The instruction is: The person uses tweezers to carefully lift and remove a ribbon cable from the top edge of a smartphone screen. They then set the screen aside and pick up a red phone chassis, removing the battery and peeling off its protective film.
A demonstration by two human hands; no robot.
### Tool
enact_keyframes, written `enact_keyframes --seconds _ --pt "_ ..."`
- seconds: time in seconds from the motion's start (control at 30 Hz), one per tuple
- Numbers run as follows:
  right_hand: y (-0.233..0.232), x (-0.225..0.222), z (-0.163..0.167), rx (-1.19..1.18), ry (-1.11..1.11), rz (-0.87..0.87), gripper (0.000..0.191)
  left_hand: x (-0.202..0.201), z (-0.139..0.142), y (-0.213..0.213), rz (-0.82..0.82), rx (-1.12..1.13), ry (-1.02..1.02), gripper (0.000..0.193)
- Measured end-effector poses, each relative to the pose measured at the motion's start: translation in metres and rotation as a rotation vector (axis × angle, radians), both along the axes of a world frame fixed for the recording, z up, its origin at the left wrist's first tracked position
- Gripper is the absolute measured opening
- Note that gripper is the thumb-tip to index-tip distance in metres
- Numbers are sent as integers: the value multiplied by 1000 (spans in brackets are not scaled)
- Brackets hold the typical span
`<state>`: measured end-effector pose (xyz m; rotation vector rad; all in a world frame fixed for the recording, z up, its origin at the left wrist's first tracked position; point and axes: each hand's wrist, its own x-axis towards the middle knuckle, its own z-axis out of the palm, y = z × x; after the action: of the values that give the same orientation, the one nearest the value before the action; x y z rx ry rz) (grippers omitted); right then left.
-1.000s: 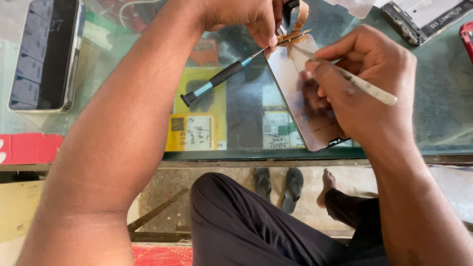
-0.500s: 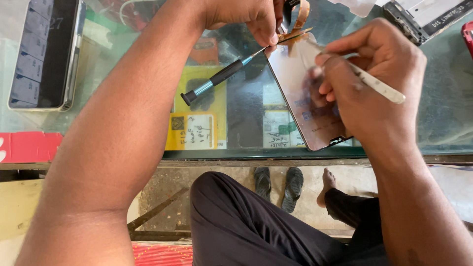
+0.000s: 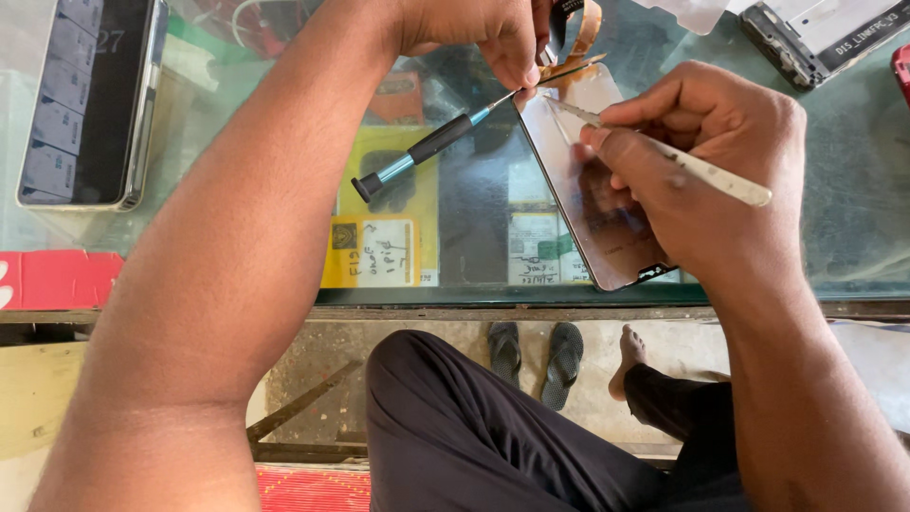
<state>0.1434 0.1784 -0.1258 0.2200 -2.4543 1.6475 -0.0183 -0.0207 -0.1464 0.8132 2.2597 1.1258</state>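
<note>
Nearest the camera, dark trousers (image 3: 493, 436) are filling the bottom, with a pair of sandals (image 3: 536, 353) lying on the floor under the tabletop (image 3: 853, 218). Moving up to the glass: the right hand (image 3: 706, 175) is closing its fingers around a slim pale tool (image 3: 682, 163), the tip pointing at the upper edge of a phone screen panel (image 3: 592, 213) that is lying flat on the glass, partly beneath that hand. Beneath the glass, a yellow rectangular package (image 3: 389, 228) with a white label is sitting left of the panel, and a small white and green label is lying just beside it. At the left edge, a red box (image 3: 57, 278) is peeking in. Farther up, the left hand (image 3: 493, 33) is pinching the tip end of a black and blue screwdriver (image 3: 427, 147) right at the panel's top corner, where an orange ribbon cable (image 3: 583, 38) is curling up. Far left, a dark phone (image 3: 85, 104) is resting; far right, a white framed part (image 3: 815, 38) is lying.
</note>
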Motion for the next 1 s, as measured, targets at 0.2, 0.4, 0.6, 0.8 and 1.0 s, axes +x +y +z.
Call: enact_keyframes --seconds 0.2,0.4,0.6,0.8,1.0 --pt "-1 0 3 27 -2 -2 3 2 -1 0 3 16 25 23" --pt "-1 1 2 87 68 2 3 1 0 -1 17 -41 57 23" --pt "-1 1 3 84 80 41 4 -2 -1 -1 2 16 -17 23" --pt "-3 2 3 32 45 -37 3 -1 -1 -2 5 11 -11 22" --pt "-1 2 5 100 59 -25 5 2 1 -1 33 -20 4 25"
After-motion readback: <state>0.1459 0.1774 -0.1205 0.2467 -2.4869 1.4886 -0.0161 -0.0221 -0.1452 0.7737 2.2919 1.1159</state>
